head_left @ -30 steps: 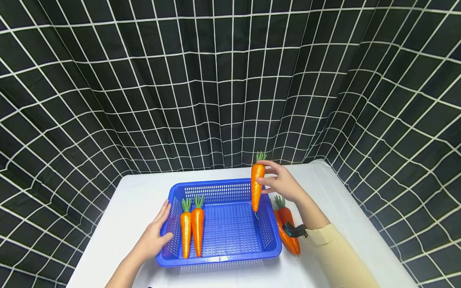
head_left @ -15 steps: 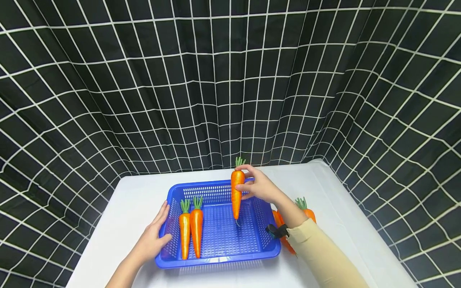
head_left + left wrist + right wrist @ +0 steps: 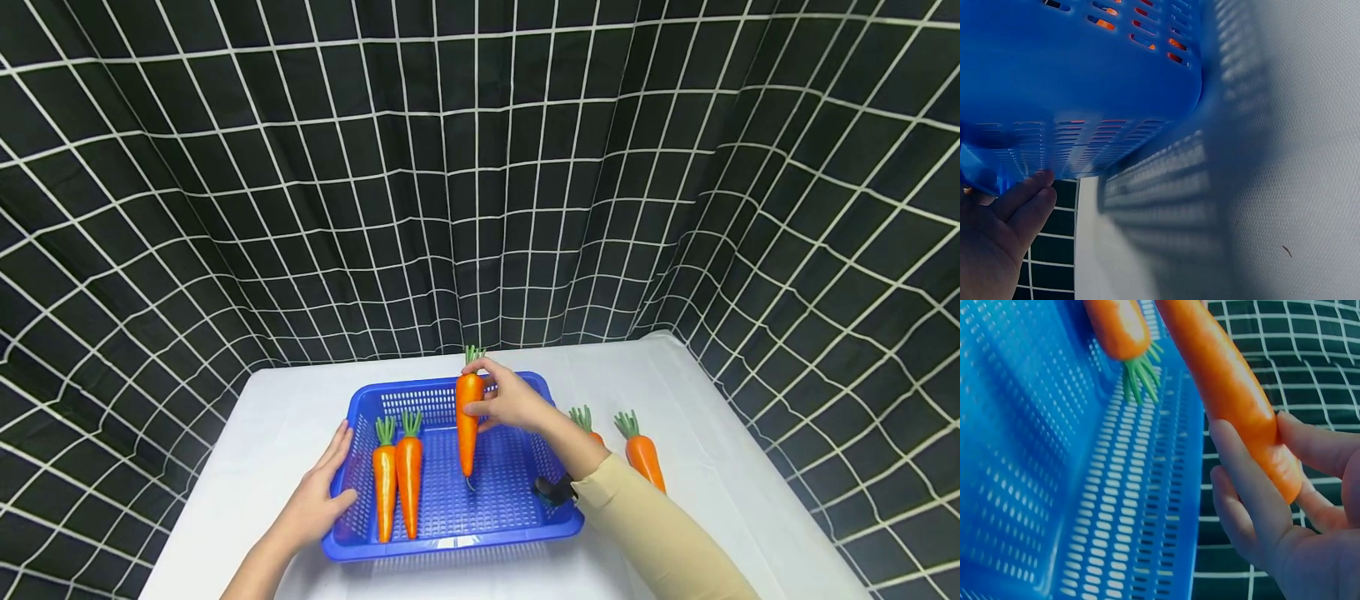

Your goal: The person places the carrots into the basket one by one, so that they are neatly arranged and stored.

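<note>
My right hand point(image 3: 510, 404) pinches an orange carrot point(image 3: 467, 417) near its green top and holds it tip down over the blue plastic basket point(image 3: 450, 542). In the right wrist view the held carrot point(image 3: 1229, 381) slants up from between thumb and fingers, beside the basket's slotted wall. Two carrots lie side by side along the basket's left part, a left one point(image 3: 385, 492) and a right one point(image 3: 409, 483), green tops pointing away from me. My left hand point(image 3: 318, 496) rests against the basket's left wall with straight fingers; the left wrist view shows its fingertips at the slotted side.
Right of the basket, on the white table point(image 3: 720, 467), lie a carrot point(image 3: 645, 460) and another carrot point(image 3: 597, 437) mostly hidden by my right forearm. A dark curtain point(image 3: 480, 183) with a white grid hangs behind the table and along both sides.
My right hand has carried the carrot left and lower, from the basket's right wall to over its middle. The left hand stays in place at the basket's side.
</note>
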A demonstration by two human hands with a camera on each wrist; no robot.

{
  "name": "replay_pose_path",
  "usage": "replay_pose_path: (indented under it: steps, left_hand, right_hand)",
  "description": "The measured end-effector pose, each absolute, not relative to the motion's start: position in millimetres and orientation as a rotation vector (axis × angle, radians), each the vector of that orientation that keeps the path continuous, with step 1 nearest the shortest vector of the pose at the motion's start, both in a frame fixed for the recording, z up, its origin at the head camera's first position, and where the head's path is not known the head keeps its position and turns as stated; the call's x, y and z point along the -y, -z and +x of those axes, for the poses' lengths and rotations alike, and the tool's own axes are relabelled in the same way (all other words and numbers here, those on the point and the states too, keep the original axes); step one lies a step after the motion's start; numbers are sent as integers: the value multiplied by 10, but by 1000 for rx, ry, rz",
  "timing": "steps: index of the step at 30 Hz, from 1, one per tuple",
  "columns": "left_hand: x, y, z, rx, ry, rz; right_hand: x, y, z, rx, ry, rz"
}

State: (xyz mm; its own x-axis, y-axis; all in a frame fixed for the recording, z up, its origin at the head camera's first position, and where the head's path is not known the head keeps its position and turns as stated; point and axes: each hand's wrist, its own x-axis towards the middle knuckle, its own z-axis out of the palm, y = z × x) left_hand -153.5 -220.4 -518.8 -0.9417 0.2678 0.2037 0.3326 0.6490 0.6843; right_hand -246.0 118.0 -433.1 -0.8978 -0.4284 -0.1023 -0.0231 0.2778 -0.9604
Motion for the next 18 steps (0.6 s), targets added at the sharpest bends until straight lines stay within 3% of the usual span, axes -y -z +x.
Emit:
replay_pose_path:
  steps: [18]
  left_hand:
    - [2189,5187,-1552,2808,1183,-497]
  right_hand:
    - [-742,4586,-2366,-2233,1442,-374]
